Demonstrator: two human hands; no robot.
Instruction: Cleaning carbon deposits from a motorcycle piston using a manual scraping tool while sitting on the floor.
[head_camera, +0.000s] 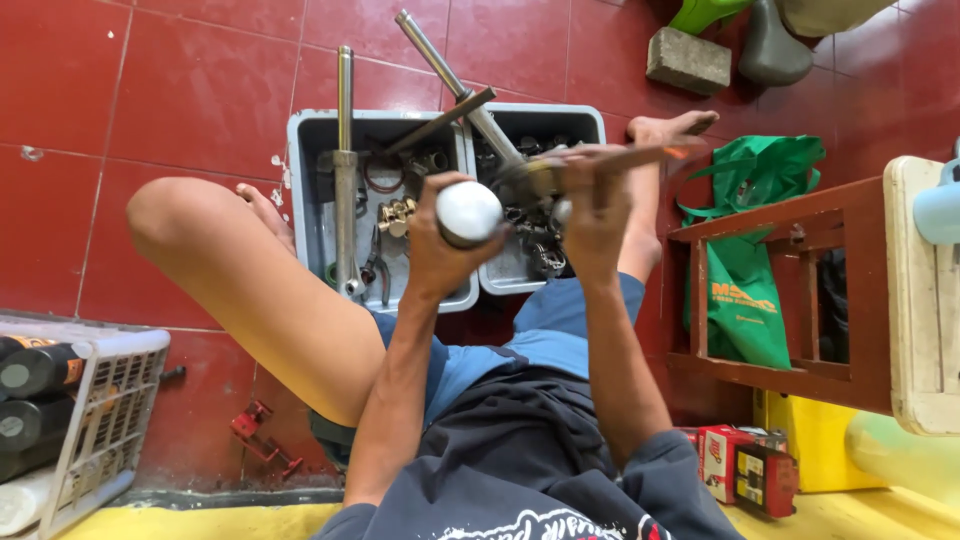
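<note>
I sit on a red tiled floor with my legs drawn up. My left hand (437, 245) grips a thick metal tube with a rounded white end (468, 212), pointed toward the camera. My right hand (592, 215) holds a long wooden-handled tool (640, 155) across the top of the tube, close to my left hand. Both hands hover over two grey plastic bins (305, 180) full of metal parts.
Long steel tubes (345, 170) lean in the bins with pliers and rings. A white wire basket of dark cans (60, 400) sits lower left. A wooden rack (800, 290), green bag (745, 290), yellow box and small cartons stand right. A grey brick (688, 60) lies farther off.
</note>
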